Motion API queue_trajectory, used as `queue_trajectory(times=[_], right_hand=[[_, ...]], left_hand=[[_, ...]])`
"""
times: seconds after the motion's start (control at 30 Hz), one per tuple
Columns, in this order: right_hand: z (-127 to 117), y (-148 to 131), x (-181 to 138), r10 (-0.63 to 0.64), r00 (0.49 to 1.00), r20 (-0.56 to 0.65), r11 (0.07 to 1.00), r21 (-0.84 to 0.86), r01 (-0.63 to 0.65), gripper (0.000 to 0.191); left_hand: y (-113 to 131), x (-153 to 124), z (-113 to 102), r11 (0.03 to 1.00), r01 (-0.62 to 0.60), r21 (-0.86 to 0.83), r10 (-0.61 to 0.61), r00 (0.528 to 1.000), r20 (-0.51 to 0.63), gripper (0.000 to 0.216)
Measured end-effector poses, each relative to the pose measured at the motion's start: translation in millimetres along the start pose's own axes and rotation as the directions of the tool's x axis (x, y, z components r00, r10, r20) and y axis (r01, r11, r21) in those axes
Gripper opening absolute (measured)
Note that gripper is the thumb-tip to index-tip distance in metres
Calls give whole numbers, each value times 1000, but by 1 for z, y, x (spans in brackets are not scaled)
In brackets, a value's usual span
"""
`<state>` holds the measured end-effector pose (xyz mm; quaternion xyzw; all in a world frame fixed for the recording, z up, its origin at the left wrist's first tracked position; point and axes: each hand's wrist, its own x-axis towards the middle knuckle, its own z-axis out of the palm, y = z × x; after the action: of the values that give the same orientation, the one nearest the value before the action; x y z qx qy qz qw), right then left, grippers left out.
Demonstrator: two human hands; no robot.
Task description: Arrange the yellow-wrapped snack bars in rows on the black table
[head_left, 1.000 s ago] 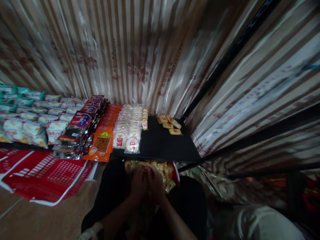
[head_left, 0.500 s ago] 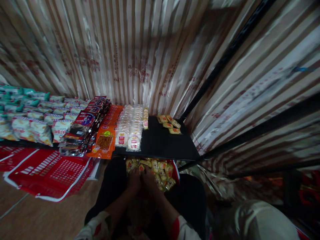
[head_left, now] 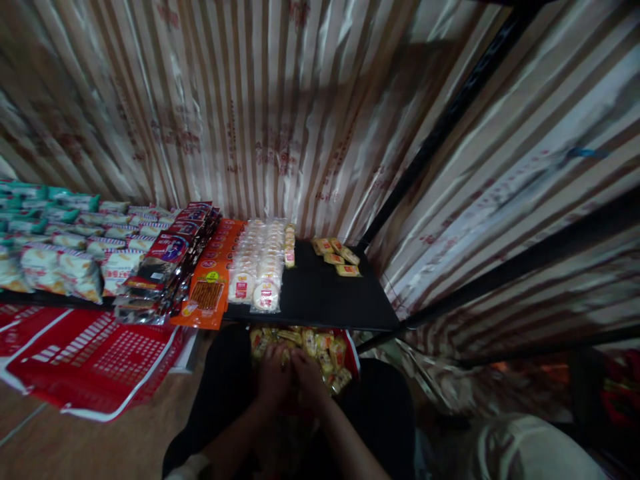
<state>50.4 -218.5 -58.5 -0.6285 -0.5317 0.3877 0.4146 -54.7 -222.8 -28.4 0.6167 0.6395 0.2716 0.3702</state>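
Observation:
Both my hands are down in a pile of small yellow snack packets [head_left: 320, 350] that lies in a red-edged container just below the front of the black shelf [head_left: 330, 300]. My left hand [head_left: 273, 377] and my right hand [head_left: 307, 380] sit side by side, touching, with fingers curled into the packets. The dim light hides exactly what the fingers hold. A few of the same yellow packets [head_left: 336, 255] lie at the back right of the shelf.
The shelf carries rows of round white cakes in clear wrap [head_left: 260, 263], orange packs [head_left: 210, 283], dark red packs [head_left: 165, 257] and white and green bags [head_left: 55, 250]. A red plastic basket [head_left: 85, 357] lies at lower left. Striped sheeting and black shelf posts [head_left: 440, 127] close off the back and right.
My hands have stayed together in the packet pile, shifting slightly back and forth. The view has tilted a little, so the shelf sits lower in the picture.

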Motion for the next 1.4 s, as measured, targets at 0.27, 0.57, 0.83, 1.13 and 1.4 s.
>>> queue_trajectory(times=[0.27,0.57,0.83,1.13,1.4], right_hand=[[-29,-29,8,11,1000,-20,984,-179,-14,22],[-44,-58,20,-133,984,122,985,-90,144,47],[-50,-68,41,-82,983,164,992,103,66,38],[-39,-83,101,-9,998,-59,966,256,24,37],[-24,-71,158,-32,991,-130,992,114,47,32]], left_hand=[[23,21,-32,993,-52,-106,54,998,24,51],[37,40,-57,953,-110,-284,141,986,92,49],[59,53,-64,918,-82,-388,61,996,-66,39],[74,54,-45,950,-196,-242,146,967,-209,36],[72,98,-15,942,-171,-288,118,974,-191,47]])
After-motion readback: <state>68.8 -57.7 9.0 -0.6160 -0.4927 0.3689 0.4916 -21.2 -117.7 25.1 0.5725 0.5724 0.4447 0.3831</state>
